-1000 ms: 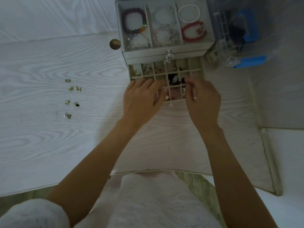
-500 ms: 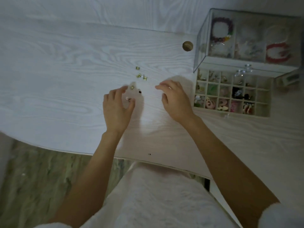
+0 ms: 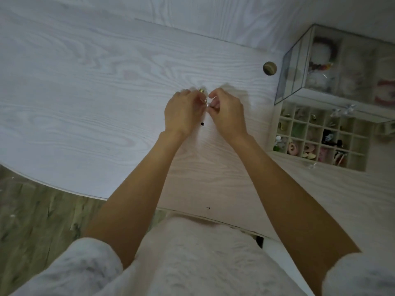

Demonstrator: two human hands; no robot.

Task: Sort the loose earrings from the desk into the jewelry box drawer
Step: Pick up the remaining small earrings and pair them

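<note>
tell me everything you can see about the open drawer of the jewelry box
The drawer is pulled out from the base of the glass-topped jewelry box, at the right of the desk. It looks pale beige, split by thin dividers into a grid of small square cells. Several cells hold small pink, green, black and gold pieces; others look bare. Neither hand touches it.

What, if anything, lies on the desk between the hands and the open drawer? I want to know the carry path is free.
Nothing visible does. Both hands, left hand and right hand, meet over the small gold loose earrings; bare pale wood-grain desk runs from there to the open compartmented beige jewelry box drawer.
</note>
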